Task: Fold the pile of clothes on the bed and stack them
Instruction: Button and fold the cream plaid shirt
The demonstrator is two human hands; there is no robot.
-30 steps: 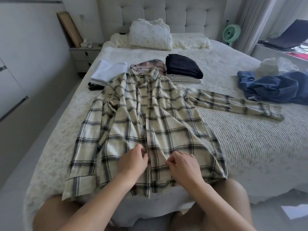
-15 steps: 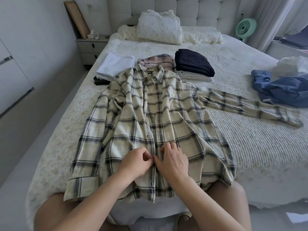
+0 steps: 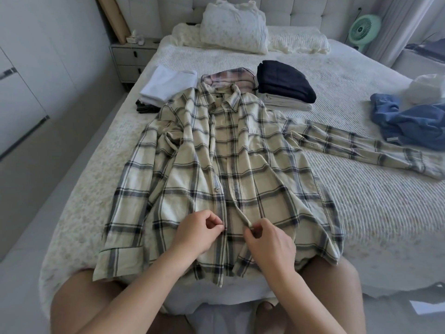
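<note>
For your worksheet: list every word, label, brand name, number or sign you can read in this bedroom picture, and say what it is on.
None can be read.
Plaid shirt: dark tag inside the collar, too small to read.
Blue garment: pale tag at its near edge, blurred.
Small box on the nightstand: any print is too blurred.

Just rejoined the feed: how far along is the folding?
Done: folded stacks by the collar, a white one and a dark one. In hand: the plaid shirt lies spread out, left hand and right hand pinching its front edges. Left: the blue heap.
</note>
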